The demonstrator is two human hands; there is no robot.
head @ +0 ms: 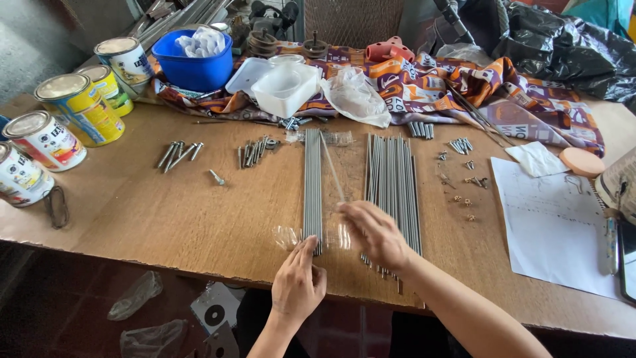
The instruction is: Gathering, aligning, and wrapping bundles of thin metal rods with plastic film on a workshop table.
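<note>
My left hand [298, 282] rests at the near end of a tight bundle of long grey metal rods [311, 182], fingertips touching the rod ends and a clear plastic wrapper [291, 235] lying around them. My right hand [374, 232] hovers just right of that bundle, its fingers pinched on one thin rod [331, 166] that slants up and to the left; the hand is motion-blurred. A wider loose row of the same rods [392, 182] lies to the right, partly under my right hand and forearm.
Several paint cans [79, 106] stand at the left. A blue bowl [193, 63], white plastic tubs [285, 86] and a patterned cloth [430, 79] lie at the back. Bolts [177, 154] and small screws [460, 146] are scattered about. A sheet of paper [553, 225] lies at the right.
</note>
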